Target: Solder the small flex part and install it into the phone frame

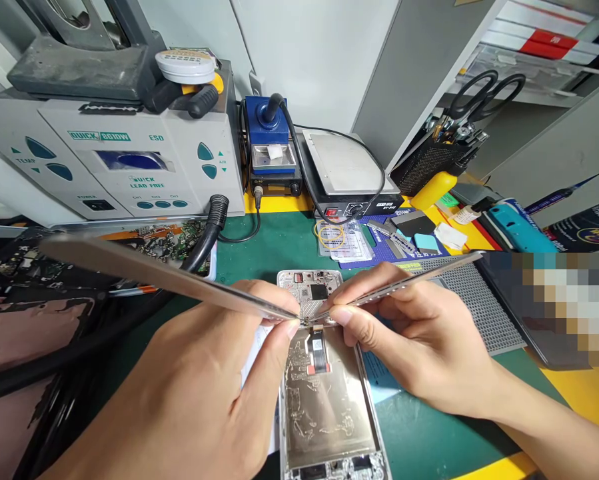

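Note:
My left hand (pixel 214 367) is closed on metal tweezers (pixel 189 280), gripped between thumb and fingers, with the long end slanting up to the left. Another pair of tweezers (pixel 404 280) is pinched in my right hand (pixel 419 340), its far end rising to the right. Both tips meet low over an opened phone (pixel 329 413), at the lower edge of its circuit board area (pixel 312 293). Below the tips a black flex cable (pixel 319 353) lies on the phone's bare metal plate. What exactly the tips touch is too small to make out.
A hot air station (pixel 144 160) stands at the left, its black hose (pixel 194 260) running across the mat. Behind are a blue soldering stand (pixel 269 133) and a heating plate (pixel 352 167). Blades (pixel 399 240) and a dark phone (pixel 529 320) lie on the right.

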